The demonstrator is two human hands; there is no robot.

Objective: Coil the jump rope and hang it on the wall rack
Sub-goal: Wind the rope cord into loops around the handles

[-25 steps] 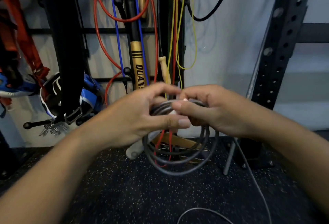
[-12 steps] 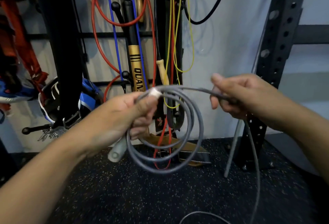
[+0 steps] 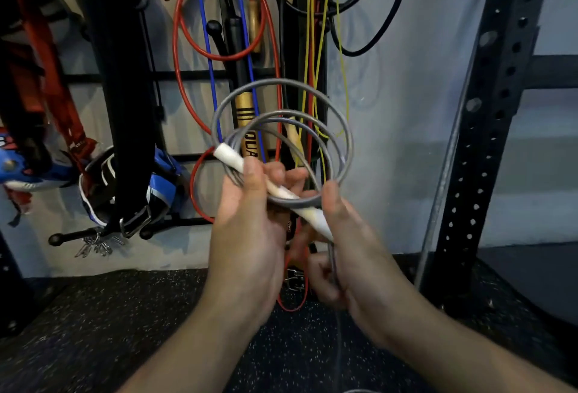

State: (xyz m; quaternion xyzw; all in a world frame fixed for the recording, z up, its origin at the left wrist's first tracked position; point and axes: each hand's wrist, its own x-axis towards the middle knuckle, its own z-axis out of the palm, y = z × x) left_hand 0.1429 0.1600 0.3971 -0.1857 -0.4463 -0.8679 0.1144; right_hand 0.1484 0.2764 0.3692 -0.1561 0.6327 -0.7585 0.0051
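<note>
The grey jump rope (image 3: pixel 342 130) stands in several loops above my hands, in front of the wall rack (image 3: pixel 187 75). Its white handle (image 3: pixel 230 158) runs diagonally from upper left to lower right through the loops. My left hand (image 3: pixel 250 236) grips the handle and the base of the coil. My right hand (image 3: pixel 353 255) has its thumb on the lowest loop and the handle's lower end, and its fingers pinch the loose grey strand that drops to the floor.
Red (image 3: pixel 187 58), blue, yellow and black (image 3: pixel 384 26) ropes hang on the rack, with a wooden-handled rope (image 3: pixel 247 130). A black belt (image 3: pixel 125 111) and blue gloves (image 3: pixel 162 186) hang left. A black perforated steel upright (image 3: pixel 488 130) stands right. Speckled rubber floor (image 3: pixel 109 324) lies below.
The coil has flipped from hanging below my hands to standing above them. My right hand came in from the right and now touches the coil and handle; both hands sit lower and closer together.
</note>
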